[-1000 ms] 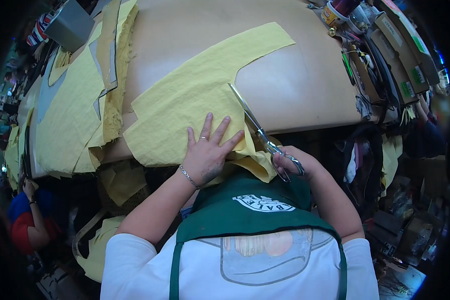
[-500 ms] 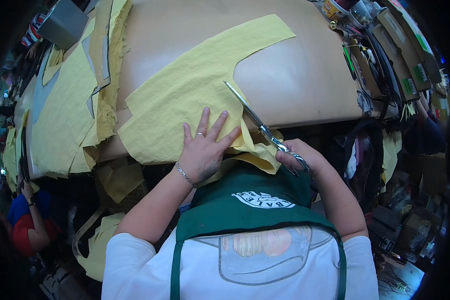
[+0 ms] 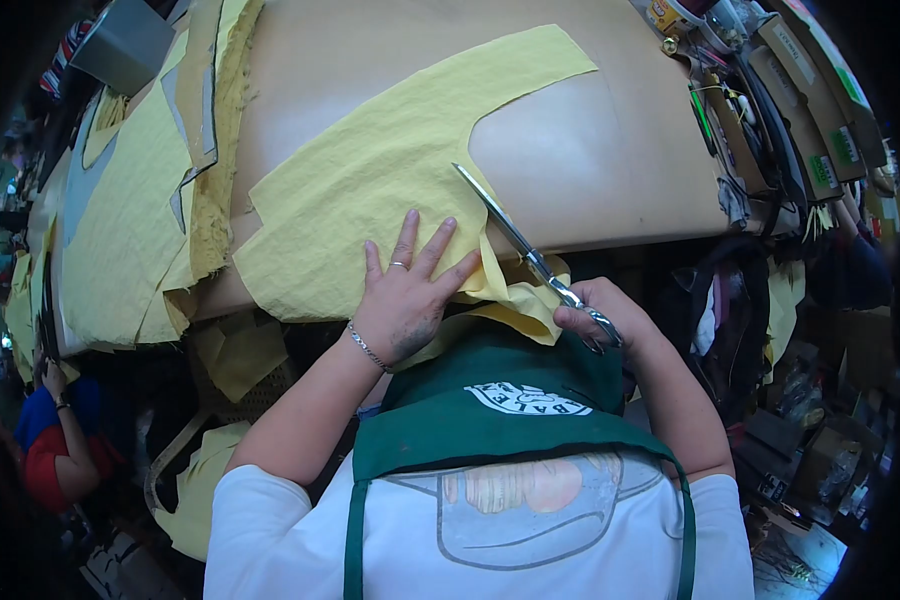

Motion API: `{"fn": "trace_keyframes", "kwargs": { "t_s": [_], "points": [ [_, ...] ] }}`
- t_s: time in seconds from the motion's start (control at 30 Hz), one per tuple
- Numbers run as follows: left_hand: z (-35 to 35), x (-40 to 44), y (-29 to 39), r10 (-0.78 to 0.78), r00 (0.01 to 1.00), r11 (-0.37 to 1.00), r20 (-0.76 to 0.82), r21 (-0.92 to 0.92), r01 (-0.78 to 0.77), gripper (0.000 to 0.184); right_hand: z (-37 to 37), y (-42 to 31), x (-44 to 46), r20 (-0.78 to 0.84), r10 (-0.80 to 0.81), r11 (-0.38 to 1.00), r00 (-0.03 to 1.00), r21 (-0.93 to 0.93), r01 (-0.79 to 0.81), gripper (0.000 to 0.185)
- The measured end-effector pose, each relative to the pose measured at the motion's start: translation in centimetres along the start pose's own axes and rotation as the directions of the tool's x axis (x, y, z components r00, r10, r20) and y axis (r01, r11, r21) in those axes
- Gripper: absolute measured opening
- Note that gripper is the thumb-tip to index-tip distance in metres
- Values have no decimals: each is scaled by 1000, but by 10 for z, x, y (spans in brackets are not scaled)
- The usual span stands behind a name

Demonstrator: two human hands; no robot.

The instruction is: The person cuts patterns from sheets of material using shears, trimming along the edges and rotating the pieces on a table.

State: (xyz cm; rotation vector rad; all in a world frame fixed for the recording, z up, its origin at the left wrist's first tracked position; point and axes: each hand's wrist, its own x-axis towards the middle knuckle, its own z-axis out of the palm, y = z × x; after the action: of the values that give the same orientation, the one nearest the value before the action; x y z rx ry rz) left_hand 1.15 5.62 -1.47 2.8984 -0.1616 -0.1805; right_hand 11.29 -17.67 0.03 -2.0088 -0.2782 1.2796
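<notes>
A large yellow cloth piece [image 3: 370,150] lies on the tan tabletop [image 3: 610,170], its near right part folded and hanging over the front edge. My left hand [image 3: 406,295] rests flat on the cloth with fingers spread, a ring and a bracelet on it. My right hand [image 3: 600,312] grips the handles of long silver scissors [image 3: 510,232]. The scissors point up and left, with their tip on the cloth near its curved inner edge. The blades look nearly together, and how far they are apart is hard to tell.
More yellow cloth [image 3: 120,230] with grey and brown pattern pieces [image 3: 198,90] lies at the left, beside a grey box [image 3: 122,45]. Boxes and tools [image 3: 740,130] line the right edge. A person in red and blue [image 3: 60,440] is at the far left.
The cloth's left part and the pattern pieces appear slightly further left and up in view. The scissors and my right hand have shifted a little to the right. My left hand stays spread on the cloth.
</notes>
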Motion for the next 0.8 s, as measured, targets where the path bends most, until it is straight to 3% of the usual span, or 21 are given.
{"fn": "trace_keyframes", "kwargs": {
  "t_s": [0.37, 0.57, 0.8],
  "points": [
    [-14, 0, 13, -25, 1000, 996, 7, -86, 25, 50, 9, 4, -2, 4, 26, 1000, 1000, 7, -26, 51],
    [-12, -4, 23, 8, 999, 994, 36, -111, -4, 50, 4, 8, 6, 115, -137, 990, 984, 46, 132, 65],
    [-18, -7, 30, 14, 998, 984, 69, -181, -1, 45, 9, 10, 11, 57, -162, 985, 985, 67, 158, 70]
  ]
}}
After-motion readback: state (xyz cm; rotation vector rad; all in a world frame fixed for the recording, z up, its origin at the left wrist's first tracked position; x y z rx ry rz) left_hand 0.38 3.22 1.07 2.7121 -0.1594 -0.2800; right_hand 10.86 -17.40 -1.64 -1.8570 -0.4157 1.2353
